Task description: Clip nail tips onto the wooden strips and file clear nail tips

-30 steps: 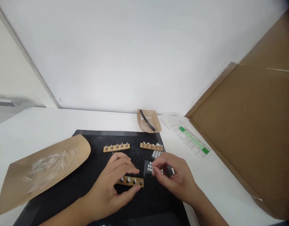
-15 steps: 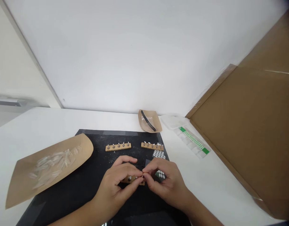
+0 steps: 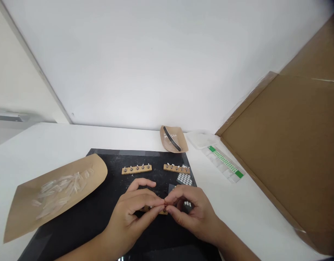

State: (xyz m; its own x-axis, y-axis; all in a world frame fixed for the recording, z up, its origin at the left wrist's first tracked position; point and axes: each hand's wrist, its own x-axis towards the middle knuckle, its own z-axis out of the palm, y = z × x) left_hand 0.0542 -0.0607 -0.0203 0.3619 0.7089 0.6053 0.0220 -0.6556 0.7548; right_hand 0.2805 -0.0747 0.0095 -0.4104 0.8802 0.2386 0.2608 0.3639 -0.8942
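Here, in the head view, the left hand and the right hand meet, fingertips pinched narrow; whether they hold something, one cannot tell. Beneath, the nearest wooden strip runs left to right, closer to the left hand.

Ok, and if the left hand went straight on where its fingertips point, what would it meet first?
Most likely the right hand: its thumb and forefinger tips lie just ahead of the left hand. Whether they touch is unclear from this view.
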